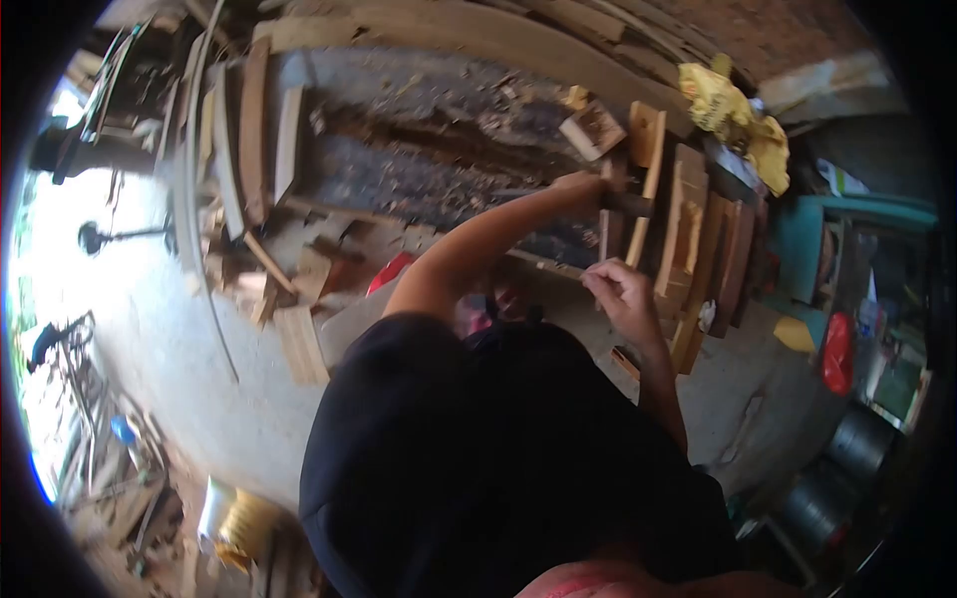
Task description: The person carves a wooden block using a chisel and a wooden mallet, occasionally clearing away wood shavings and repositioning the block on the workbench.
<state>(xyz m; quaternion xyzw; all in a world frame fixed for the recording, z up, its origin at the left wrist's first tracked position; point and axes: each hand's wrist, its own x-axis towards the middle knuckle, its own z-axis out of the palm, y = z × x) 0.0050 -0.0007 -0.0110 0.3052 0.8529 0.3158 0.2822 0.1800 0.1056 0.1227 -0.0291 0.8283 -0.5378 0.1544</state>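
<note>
My left hand (580, 187) reaches across the workbench, closed round what looks like a hammer (626, 204); its dark head is blurred by motion. Below it, near the bench's front edge, is my right hand (620, 287), thumb and fingers pinched together. Whatever lies between those fingertips is too small to make out. Beside both hands stands a narrow pale wooden piece (649, 179), with a thick notched timber (684, 224) to its right. A small wooden block with a hollow (592, 130) sits just beyond my left hand.
Wood shavings cover the dark workbench top (399, 95). More timbers (738, 264) stand at the right, near a yellow bag (726, 120). Long boards (256, 130) lean at the left, above wood offcuts (299, 339) on the concrete floor (189, 349). A red bag (837, 354) is far right.
</note>
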